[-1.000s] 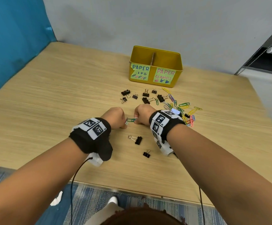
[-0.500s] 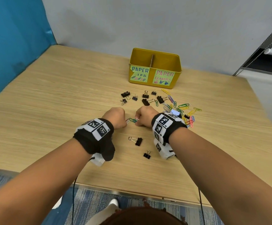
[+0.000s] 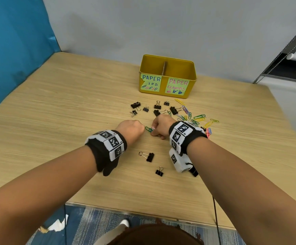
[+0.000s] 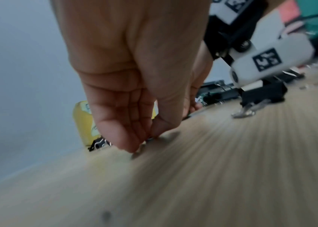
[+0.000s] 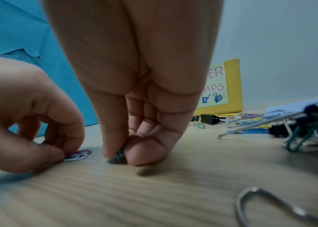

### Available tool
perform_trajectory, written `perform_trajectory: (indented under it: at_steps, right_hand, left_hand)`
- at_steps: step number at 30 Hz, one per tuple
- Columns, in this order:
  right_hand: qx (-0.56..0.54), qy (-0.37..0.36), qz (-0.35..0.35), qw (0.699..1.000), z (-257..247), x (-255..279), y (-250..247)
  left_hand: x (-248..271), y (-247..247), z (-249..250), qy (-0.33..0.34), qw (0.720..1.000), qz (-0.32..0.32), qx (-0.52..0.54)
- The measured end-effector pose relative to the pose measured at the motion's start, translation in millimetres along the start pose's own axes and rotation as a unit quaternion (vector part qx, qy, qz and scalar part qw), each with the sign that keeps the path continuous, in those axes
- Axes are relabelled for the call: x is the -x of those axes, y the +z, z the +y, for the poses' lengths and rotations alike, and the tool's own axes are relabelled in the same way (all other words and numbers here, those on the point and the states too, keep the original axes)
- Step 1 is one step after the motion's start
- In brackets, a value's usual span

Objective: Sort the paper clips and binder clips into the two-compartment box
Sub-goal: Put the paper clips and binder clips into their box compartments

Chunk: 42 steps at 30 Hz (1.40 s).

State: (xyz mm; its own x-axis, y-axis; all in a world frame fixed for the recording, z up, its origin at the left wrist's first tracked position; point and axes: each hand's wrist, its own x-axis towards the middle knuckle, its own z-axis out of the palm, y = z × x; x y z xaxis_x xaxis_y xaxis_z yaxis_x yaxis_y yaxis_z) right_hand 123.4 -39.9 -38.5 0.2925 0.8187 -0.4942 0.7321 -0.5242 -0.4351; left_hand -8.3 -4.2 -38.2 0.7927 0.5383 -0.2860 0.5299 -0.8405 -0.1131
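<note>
1. We saw the left hand (image 3: 130,129) knuckles-up on the table (image 3: 55,121), fingers curled, thumb and fingertips pinching a small bunch of paper clips (image 5: 77,155) (purple + white) right at the wood.
2. The right hand (image 3: 161,126) sat just beside it, also curled; thumb and forefinger pinched a green clip (image 3: 148,129) w/ a silver loop touching it, low on the tabletop, in the gap btwn both hands.
3. In the right wrist view the pinched piece was mostly hidden by the fingertips (image 5: 144,153); we couldn't tell its full shape.
4. Nearer the person than the hands: two black binder clips, one (image 3: 148,156) btwn the wrists, a smaller one (image 3: 159,171) closer to the table edge.
5. Beyond the hands: a loose row of black binder clips (image 3: 157,106), and to their right a scatter of coloured paper clips (image 3: 198,118), running just behind the right wrist.
6. Farther back stood the yellow box (image 3: 167,76), upright, divider in the middle; left label "PAPER ..IPS", right label "PAPER CLAMPS". We couldn't see into the compartments.
7. Box well apart from both hands; clips pile near the right one.
</note>
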Motion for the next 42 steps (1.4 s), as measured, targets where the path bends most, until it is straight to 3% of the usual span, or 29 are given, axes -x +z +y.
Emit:
perform_trajectory:
  at_steps: [5,10,16,26,30,33,36,39,42]
  right_hand:
    - [-0.03,0.011,-0.012,0.999,3,-3,-1]
    - [-0.05,0.015,-0.024,0.998,4,-6,-4]
    - [-0.067,0.023,-0.029,0.997,4,-9,-4]
    - [-0.064,0.011,-0.042,0.997,4,-7,-7]
    - [-0.083,-0.025,0.061,0.994,-5,-10,-47]
    - [-0.179,-0.026,0.148,0.972,-19,-20,-89]
    - [-0.201,-0.042,0.21,0.956,-35,-33,-125]
    - [-0.172,-0.057,0.253,0.951,-55,-51,-149]
    - [-0.059,-0.054,0.239,0.968,-69,-63,-158]
  left_hand:
    - [-8,-5,-4,0.045,0.997,-0.035,-0.044]
    - [-14,-7,-6,0.007,0.998,-0.05,0.027]
    - [-18,2,-21,0.0,0.99,-0.014,0.14]
    - [-21,8,-24,0.011,0.987,-0.074,0.144]
    - [-37,-29,-43,-0.01,0.971,0.011,0.237]
    - [-56,-73,-58,-0.039,0.946,0.095,0.308]
    - [-85,-109,-71,-0.076,0.922,0.186,0.332]
    - [-116,-130,-84,-0.12,0.91,0.237,0.319]
    - [-140,-132,-92,-0.135,0.917,0.22,0.305]
